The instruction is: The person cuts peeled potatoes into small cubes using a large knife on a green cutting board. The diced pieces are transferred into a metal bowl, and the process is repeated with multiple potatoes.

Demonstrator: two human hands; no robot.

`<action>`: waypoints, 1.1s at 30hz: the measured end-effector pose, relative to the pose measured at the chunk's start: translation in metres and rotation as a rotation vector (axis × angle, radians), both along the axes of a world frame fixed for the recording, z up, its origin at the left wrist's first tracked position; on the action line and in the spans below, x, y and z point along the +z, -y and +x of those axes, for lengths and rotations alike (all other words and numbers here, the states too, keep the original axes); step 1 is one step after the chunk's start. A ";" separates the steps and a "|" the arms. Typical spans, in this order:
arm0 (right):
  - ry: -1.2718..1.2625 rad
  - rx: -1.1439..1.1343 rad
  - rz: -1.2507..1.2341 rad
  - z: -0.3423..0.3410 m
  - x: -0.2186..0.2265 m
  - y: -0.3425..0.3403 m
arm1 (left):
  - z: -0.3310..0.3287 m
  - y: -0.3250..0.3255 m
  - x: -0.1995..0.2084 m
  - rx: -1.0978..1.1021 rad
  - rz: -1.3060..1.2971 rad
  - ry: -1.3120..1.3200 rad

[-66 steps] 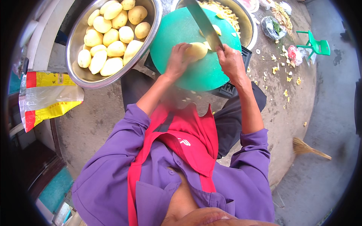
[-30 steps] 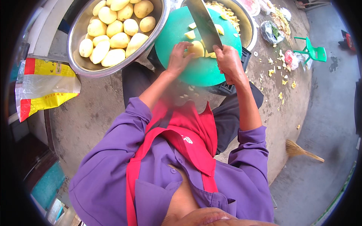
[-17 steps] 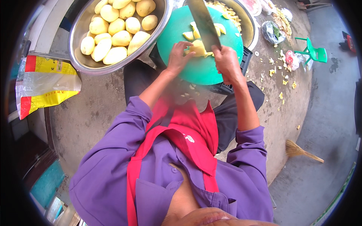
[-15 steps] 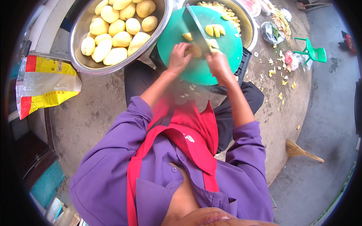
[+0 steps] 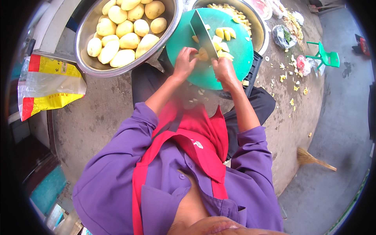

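Note:
My right hand (image 5: 224, 72) grips the handle of a cleaver (image 5: 203, 33), whose broad blade stands on the round green cutting board (image 5: 181, 35). Left of the blade, the fingers of my left hand (image 5: 185, 63) close on a potato piece (image 5: 202, 55); the grip is slightly blurred. Cut potato chunks (image 5: 222, 46) lie just right of the blade, with more wedges (image 5: 226, 33) farther up the board. A small piece of potato shows at the blade's left side.
A metal basin of peeled potatoes (image 5: 121, 41) stands at the far left. Behind the board, another basin (image 5: 263, 37) holds cut potato. Scraps (image 5: 291, 101) litter the floor at right, near a small green chair (image 5: 328, 56) and a broom (image 5: 313, 158). A yellow-red sack (image 5: 51, 88) lies left.
Another cut chunk now lies right of the blade, and the pieces there have spread. Both hands stay in nearly the same place; the whole view has shifted slightly.

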State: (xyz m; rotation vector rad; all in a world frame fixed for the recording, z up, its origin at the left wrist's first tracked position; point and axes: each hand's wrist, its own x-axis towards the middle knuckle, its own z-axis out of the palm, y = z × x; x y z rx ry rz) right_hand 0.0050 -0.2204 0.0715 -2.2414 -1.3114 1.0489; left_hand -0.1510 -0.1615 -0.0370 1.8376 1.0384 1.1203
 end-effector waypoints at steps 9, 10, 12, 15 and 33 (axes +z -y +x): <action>-0.046 -0.025 0.064 -0.017 0.006 0.014 | -0.008 0.003 -0.005 0.034 -0.006 -0.051; -0.019 0.016 0.023 -0.016 -0.001 0.011 | -0.007 0.001 -0.004 0.031 0.002 -0.041; -0.077 -0.043 0.042 -0.013 -0.004 0.010 | -0.009 0.002 -0.002 0.024 0.010 -0.030; -0.254 -0.144 0.087 0.001 0.011 0.014 | -0.013 0.010 0.010 0.047 0.137 -0.261; -0.462 -0.609 0.409 0.185 -0.039 -0.003 | 0.188 -0.129 -0.025 0.196 0.355 -0.415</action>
